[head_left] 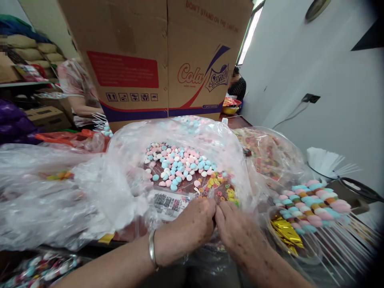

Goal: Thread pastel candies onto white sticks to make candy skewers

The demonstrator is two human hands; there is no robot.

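At left, purple bags sit near stacked sacks, with a person in a patterned shirt farther in. Crumpled clear plastic covers the near left of the bench, close to a red plastic bag. Wrapped sweets lie low at near left.

A large printed carton stands on the far side of a clear plastic bag in the middle. Pink, blue and white candies are spread inside the bag's outline, just beyond the hands, with small colored rings at their near right. A printed label shows at near left of them.

The left hand, a metal bangle at its wrist, is curled closed at the bag's near side. The right hand meets it, its fingers bent closed too; whatever they may pinch is hidden.

To the right, a second clear bag lies on the far side of a bowl of gold strips. Pastel candy skewers rest beside it, near white sticks.
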